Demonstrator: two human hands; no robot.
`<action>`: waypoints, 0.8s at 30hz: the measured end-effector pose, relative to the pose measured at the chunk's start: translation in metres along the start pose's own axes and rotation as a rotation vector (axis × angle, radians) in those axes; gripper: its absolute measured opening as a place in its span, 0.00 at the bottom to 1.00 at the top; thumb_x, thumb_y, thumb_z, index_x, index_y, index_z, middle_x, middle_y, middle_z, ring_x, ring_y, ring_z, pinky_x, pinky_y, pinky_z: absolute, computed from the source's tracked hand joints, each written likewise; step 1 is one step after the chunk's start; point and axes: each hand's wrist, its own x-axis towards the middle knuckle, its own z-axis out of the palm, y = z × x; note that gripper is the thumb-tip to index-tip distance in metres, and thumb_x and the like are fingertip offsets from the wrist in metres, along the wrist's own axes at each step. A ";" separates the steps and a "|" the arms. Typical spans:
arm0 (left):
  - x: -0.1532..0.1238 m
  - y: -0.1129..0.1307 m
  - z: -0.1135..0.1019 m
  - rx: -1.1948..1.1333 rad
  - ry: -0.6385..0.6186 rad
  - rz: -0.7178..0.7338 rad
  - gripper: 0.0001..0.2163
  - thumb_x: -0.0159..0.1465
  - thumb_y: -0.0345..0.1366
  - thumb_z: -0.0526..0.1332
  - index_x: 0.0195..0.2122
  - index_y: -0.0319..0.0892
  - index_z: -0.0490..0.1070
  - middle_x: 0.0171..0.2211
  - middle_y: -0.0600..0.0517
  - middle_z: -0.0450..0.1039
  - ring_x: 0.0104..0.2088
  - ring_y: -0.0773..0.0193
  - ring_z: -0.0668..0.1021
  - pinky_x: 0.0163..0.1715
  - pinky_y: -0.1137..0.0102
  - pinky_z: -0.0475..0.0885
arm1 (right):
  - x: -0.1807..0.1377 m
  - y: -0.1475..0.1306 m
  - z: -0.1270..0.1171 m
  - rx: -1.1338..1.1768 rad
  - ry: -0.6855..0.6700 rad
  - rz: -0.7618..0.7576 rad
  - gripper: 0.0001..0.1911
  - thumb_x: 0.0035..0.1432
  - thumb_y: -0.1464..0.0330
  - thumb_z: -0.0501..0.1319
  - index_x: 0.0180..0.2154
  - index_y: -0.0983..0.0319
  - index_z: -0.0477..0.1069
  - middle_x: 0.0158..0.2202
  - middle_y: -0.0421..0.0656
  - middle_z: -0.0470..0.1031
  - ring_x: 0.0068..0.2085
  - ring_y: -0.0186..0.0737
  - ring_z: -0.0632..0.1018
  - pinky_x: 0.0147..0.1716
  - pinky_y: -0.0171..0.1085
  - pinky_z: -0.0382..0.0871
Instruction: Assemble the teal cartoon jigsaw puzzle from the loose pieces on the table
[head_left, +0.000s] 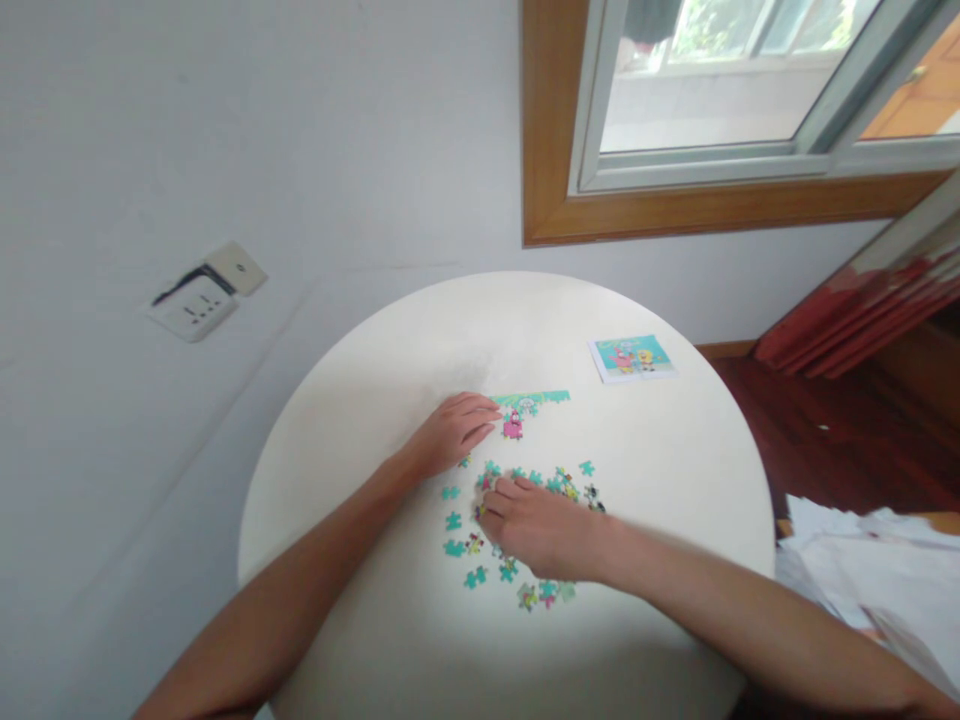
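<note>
A partly joined jigsaw puzzle (551, 397) lies at the middle of the round table, a green strip with a pink cartoon figure (513, 426) below it. My left hand (456, 430) rests at its left end, fingers stretched out and covering part of it. Loose puzzle pieces (454, 521), mostly teal, are spread nearer to me. Among them is my right hand (529, 520), its fingers bent and drawn together around a puzzle piece (480, 511) at the fingertips. The palm hides several pieces beneath it.
A picture card (634, 358) with cartoon figures lies on the white round table (360, 400) at the back right. Papers (870, 570) are piled to the right of the table. Beyond are a wall with a socket (196, 305), a window, and a red curtain (862, 310).
</note>
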 end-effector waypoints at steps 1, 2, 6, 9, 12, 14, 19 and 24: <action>0.000 0.000 0.000 -0.005 -0.004 0.002 0.11 0.71 0.33 0.55 0.48 0.42 0.76 0.49 0.46 0.77 0.51 0.58 0.75 0.55 0.59 0.69 | 0.000 0.001 0.001 0.005 -0.003 0.001 0.13 0.58 0.75 0.61 0.46 0.70 0.70 0.45 0.52 0.73 0.49 0.50 0.70 0.50 0.45 0.66; 0.000 0.000 0.001 -0.011 -0.010 0.006 0.11 0.71 0.34 0.55 0.48 0.42 0.76 0.49 0.46 0.77 0.51 0.58 0.75 0.55 0.59 0.68 | 0.000 0.001 0.002 0.008 -0.004 0.001 0.13 0.59 0.74 0.61 0.46 0.70 0.70 0.45 0.52 0.73 0.50 0.50 0.70 0.49 0.45 0.67; 0.000 0.000 0.002 -0.028 -0.027 0.005 0.11 0.71 0.34 0.55 0.48 0.42 0.76 0.49 0.46 0.77 0.51 0.58 0.75 0.56 0.58 0.68 | 0.000 0.003 0.005 0.018 0.002 -0.004 0.12 0.61 0.73 0.61 0.46 0.70 0.70 0.45 0.54 0.73 0.51 0.50 0.71 0.50 0.45 0.67; 0.001 0.000 0.001 -0.033 -0.024 -0.001 0.12 0.71 0.35 0.54 0.49 0.42 0.76 0.49 0.46 0.77 0.51 0.58 0.76 0.55 0.58 0.68 | -0.001 0.004 0.005 0.031 0.015 -0.010 0.12 0.61 0.73 0.61 0.46 0.71 0.70 0.46 0.55 0.73 0.52 0.50 0.70 0.50 0.46 0.67; 0.001 0.000 0.001 -0.037 -0.031 -0.001 0.12 0.71 0.35 0.54 0.49 0.42 0.76 0.49 0.45 0.77 0.50 0.58 0.76 0.55 0.58 0.69 | -0.001 0.004 0.005 0.032 0.030 -0.021 0.11 0.61 0.74 0.61 0.46 0.71 0.70 0.47 0.55 0.73 0.53 0.51 0.70 0.51 0.46 0.66; 0.001 0.001 0.002 -0.041 -0.038 -0.001 0.12 0.71 0.35 0.54 0.49 0.42 0.76 0.49 0.45 0.77 0.50 0.58 0.76 0.55 0.58 0.69 | -0.001 0.005 0.004 0.040 0.029 -0.039 0.11 0.60 0.74 0.61 0.45 0.71 0.71 0.45 0.54 0.73 0.51 0.50 0.71 0.52 0.45 0.66; 0.001 0.001 0.003 -0.053 -0.052 -0.001 0.12 0.71 0.35 0.54 0.49 0.43 0.76 0.49 0.46 0.77 0.51 0.58 0.76 0.55 0.59 0.68 | 0.001 0.005 0.001 0.059 0.014 -0.048 0.11 0.60 0.75 0.61 0.46 0.69 0.71 0.44 0.52 0.75 0.48 0.47 0.73 0.54 0.43 0.65; 0.001 0.002 0.003 -0.051 -0.060 0.004 0.12 0.72 0.35 0.54 0.49 0.43 0.75 0.49 0.46 0.77 0.51 0.58 0.75 0.55 0.59 0.68 | 0.000 0.003 0.002 0.050 0.006 -0.053 0.14 0.57 0.76 0.62 0.47 0.69 0.70 0.46 0.53 0.74 0.49 0.48 0.72 0.54 0.44 0.64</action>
